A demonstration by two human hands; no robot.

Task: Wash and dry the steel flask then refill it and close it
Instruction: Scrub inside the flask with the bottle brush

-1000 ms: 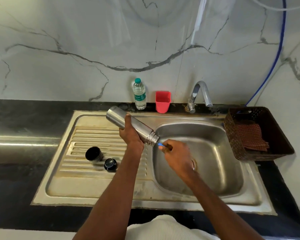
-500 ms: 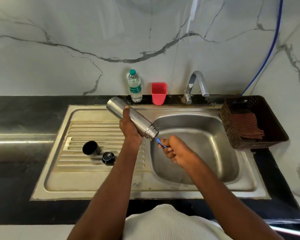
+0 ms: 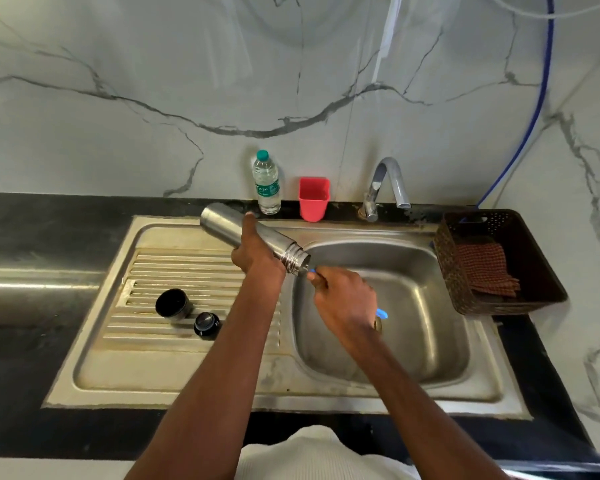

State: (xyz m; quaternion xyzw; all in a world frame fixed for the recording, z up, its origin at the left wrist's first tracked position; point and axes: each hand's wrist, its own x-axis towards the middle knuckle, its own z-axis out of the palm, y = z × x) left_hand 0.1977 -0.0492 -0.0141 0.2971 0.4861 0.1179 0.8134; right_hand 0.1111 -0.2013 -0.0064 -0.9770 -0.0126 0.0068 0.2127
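- the steel flask (image 3: 243, 230) is tipped nearly on its side over the seam between drainboard and basin, its open threaded mouth pointing down toward the sink (image 3: 430, 327).
- the left hand (image 3: 255, 252) wraps its fingers around the flask's middle; it looks like a firm enough hold for scrubbing.
- the right hand (image 3: 343, 299) has its fingers curled around a blue-handled brush (image 3: 381, 313); the head seems to be inside the mouth, though i can't see it.
- to do this well i'd say keep the mouth low so the water drains into the basin, and work the brush in line with the neck, not levering on the threads.
- the sink unit is stainless, set in a dark counter against white marbled wall.
- a brown basket (image 3: 541, 271) with a checked cloth (image 3: 482, 268) sits at the right.
- a tap (image 3: 388, 181), a red cup (image 3: 314, 199) and a water bottle (image 3: 266, 183) stand along the back.
- the flask's cup (image 3: 173, 304) and stopper (image 3: 207, 323) rest on the drainboard.
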